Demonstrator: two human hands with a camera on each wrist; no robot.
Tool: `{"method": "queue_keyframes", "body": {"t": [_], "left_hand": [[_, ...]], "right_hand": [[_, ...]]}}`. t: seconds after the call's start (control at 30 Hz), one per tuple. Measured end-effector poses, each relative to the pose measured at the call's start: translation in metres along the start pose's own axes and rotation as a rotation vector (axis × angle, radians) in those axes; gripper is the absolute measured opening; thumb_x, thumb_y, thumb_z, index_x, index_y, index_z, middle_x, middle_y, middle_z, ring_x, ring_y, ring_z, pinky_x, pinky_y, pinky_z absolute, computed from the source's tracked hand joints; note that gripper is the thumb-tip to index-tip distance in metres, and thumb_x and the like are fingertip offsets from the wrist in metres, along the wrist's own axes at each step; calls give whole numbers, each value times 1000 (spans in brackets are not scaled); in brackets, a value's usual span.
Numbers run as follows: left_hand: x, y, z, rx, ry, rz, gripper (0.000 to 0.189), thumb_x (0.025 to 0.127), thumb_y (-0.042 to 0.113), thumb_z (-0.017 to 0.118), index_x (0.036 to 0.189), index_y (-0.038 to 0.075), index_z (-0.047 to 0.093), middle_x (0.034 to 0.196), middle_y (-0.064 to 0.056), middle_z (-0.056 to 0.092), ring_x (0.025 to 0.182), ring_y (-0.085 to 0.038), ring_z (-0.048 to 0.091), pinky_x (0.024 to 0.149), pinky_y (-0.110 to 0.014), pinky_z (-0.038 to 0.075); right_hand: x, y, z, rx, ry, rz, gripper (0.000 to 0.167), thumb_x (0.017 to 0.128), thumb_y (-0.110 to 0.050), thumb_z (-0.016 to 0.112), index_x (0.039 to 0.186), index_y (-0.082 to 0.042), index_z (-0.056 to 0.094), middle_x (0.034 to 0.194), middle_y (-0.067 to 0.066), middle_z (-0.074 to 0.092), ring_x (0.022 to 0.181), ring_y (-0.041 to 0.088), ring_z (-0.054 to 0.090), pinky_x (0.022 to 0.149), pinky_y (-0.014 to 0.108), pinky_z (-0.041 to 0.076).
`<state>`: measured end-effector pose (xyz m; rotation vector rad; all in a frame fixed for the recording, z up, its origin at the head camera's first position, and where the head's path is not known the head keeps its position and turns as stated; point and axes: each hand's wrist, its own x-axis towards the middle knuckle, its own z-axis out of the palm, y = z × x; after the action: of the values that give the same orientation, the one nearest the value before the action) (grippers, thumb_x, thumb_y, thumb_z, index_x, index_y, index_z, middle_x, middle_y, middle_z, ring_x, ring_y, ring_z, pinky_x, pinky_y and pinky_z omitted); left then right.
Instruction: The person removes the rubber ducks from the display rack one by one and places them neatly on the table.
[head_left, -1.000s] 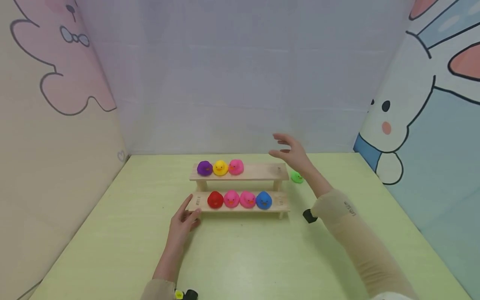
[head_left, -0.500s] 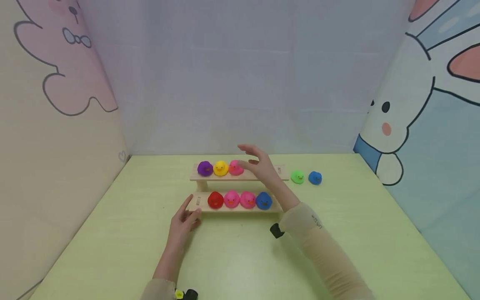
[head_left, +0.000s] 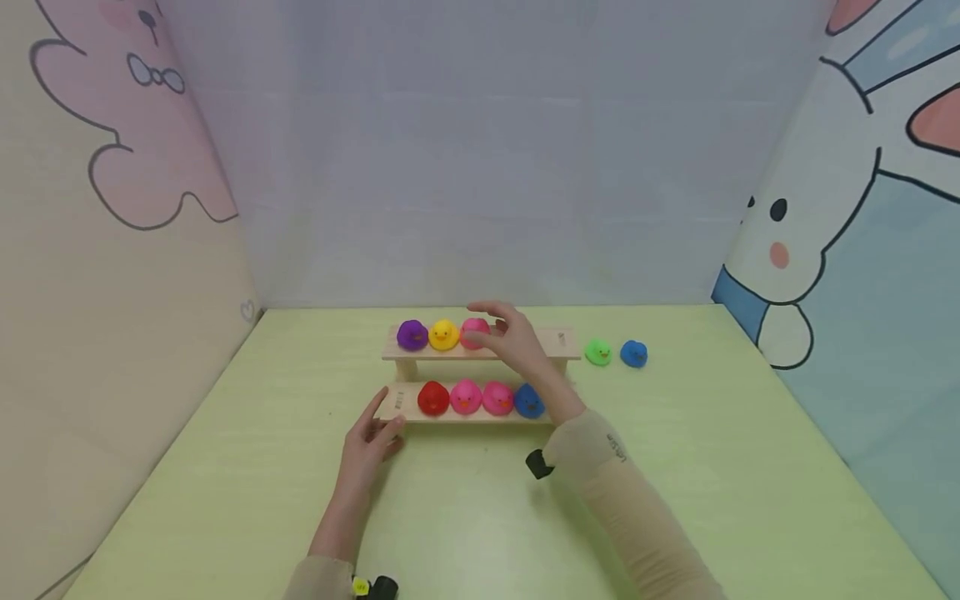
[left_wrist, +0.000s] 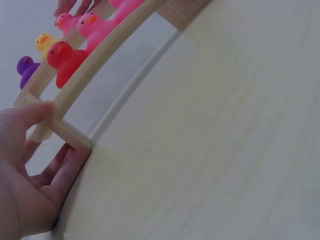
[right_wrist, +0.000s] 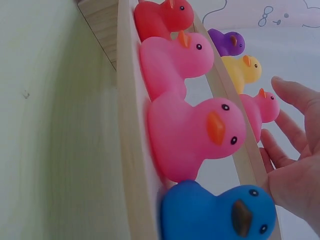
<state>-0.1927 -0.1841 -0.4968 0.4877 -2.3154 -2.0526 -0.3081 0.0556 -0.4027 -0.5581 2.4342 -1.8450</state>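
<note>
A two-tier shelf (head_left: 564, 343) of pale, straight-edged wood stands toward the far edge of the bench (head_left: 480, 517), midway between its left and right edges. Its upper plank (head_left: 558, 349) carries a purple duck (head_left: 412, 335), a yellow duck (head_left: 444, 334) and, rightmost, the rear pink duck (right_wrist: 260, 109). On the lower plank (head_left: 406, 406) sit, left to right, a red duck (head_left: 433, 398), a middle pink duck (head_left: 466, 397), another pink duck (head_left: 498, 398) and a front blue duck (head_left: 528, 401). All are smooth and round-bodied, with small beaks. Past the shelf's right end, toward the bench's far right corner, a green duck (head_left: 597, 352) and a loose blue duck (head_left: 633, 353) rest on the bench, slightly apart.

The left hand (head_left: 363, 448) grips the shelf's left end, thumb at the lower plank's front corner and fingers lower down by the foot of the leg. The right hand (head_left: 517, 340) arches around the rear pink duck, thumb and fingers spread and loosely curved. The right-wrist view shows a gap between thumb and duck; whether the partly hidden fingertips touch it, I cannot tell. The right forearm, in a beige sleeve (head_left: 630, 508), slants in over the right side of the bench.
</note>
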Motion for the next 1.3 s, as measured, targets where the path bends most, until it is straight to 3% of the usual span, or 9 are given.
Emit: {"method": "queue_keyframes", "body": {"t": [0.23,0.6,1.3], "left_hand": [[1,0,0,1,5,8,63,95,30,66,150,41,38,104,-1,57,97,-12,58,89,-24,60],[0,-1,-1,-10,3,10,63,95,30,66,150,41,37,101,1,57,96,-13,59,88,-23,60],[-1,-1,-1,-14,-1,37,62,96,29,65,151,40,37,100,3,58,94,-11,59,88,-23,60]], "right_hand": [[-2,-1,6,-81,69,-8,44,85,-29,78,126,-17,65,137,5,54,135,34,45,112,47,46],[-3,-1,14,-180,122,-9,38,85,-28,79,120,-16,68,126,9,58,122,27,55,107,41,52],[-1,3,1,-192,-12,-12,44,89,-29,74,130,-17,63,137,6,57,134,30,52,115,43,45]]}}
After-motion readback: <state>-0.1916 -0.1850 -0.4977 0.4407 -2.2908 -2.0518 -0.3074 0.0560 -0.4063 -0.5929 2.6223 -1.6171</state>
